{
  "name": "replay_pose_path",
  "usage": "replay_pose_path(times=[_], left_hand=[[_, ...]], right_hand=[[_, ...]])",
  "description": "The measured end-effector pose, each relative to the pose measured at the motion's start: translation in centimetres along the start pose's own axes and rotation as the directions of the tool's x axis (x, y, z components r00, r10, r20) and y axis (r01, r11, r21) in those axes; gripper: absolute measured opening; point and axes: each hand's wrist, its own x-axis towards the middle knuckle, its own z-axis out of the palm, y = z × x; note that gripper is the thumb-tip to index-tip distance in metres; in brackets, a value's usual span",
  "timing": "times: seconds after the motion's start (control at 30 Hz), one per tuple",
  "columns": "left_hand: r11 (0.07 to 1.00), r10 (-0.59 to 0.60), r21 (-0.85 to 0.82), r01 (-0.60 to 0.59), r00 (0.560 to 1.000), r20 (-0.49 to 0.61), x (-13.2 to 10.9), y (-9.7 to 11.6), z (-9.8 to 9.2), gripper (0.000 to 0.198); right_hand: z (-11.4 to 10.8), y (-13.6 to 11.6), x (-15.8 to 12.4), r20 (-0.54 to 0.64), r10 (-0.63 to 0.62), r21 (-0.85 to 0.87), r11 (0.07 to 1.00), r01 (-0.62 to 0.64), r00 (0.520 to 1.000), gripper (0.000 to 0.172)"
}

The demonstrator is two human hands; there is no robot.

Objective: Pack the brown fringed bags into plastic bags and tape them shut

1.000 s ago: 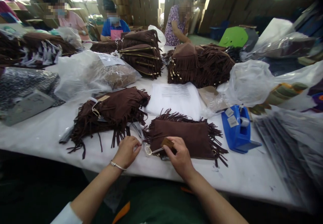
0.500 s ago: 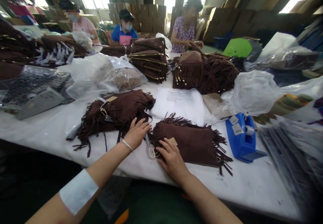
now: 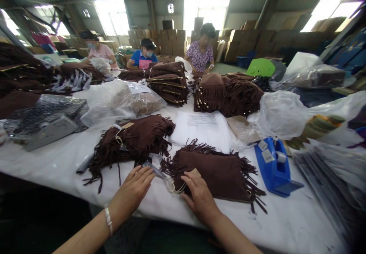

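Note:
A dark brown fringed bag [image 3: 214,174] lies flat on the white-covered table in front of me. My right hand [image 3: 199,197] rests on its left part with the fingers stretched out, by a small tan tag [image 3: 196,172] and a loop of string. To the left, my left hand [image 3: 133,191] is held flat with its fingers extended, over the end of a clear plastic piece [image 3: 156,170] that reaches toward the bag. Behind it lies a second brown fringed bag [image 3: 140,135], bulkier, with its own tan tag and gold ring.
A blue tape dispenser [image 3: 273,170] stands right of the bag. White printed sheets [image 3: 201,128] lie behind it. Farther back are stacked brown bags [image 3: 167,82], more fringed bags [image 3: 228,94] and clear plastic bags [image 3: 283,113]. Several people [image 3: 200,52] sit across the table.
My left hand has drawn back toward me from between the two bags, uncovering the clear plastic piece. My right hand stays on the bag's left part. The view has tilted up.

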Motion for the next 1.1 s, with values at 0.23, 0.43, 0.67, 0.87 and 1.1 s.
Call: replay_pose_path(times=[0.23,0.43,0.67,0.87,1.1], left_hand=[[0.993,0.101,0.058,-0.104,0.994,0.040,4.4,-0.2,3.0,0.024],[0.970,-0.134,-0.142,0.198,0.921,0.365,1.7,1.9,-2.6,0.016],[0.055,0.021,-0.599,0.799,0.599,0.801,-0.3,7.0,0.3,0.039],[-0.581,-0.045,-0.517,0.629,0.609,0.792,3.0,12.6,3.0,0.052],[-0.828,0.047,-0.303,0.472,0.596,0.802,1.1,15.5,5.5,0.045]], right_hand=[[1.4,-0.3,-0.4,0.091,0.061,-0.174,0.984,-0.044,0.994,0.049],[2.9,-0.3,0.2,0.077,0.034,-0.325,0.946,-0.007,0.996,0.048],[0.1,-0.1,1.7,0.155,0.020,-0.201,0.980,0.011,0.988,0.043],[-2.7,-0.1,3.3,0.271,-0.002,-0.162,0.986,0.048,0.963,0.045],[-4.4,-0.8,2.2,0.413,-0.034,-0.055,0.997,0.062,0.910,0.049]])
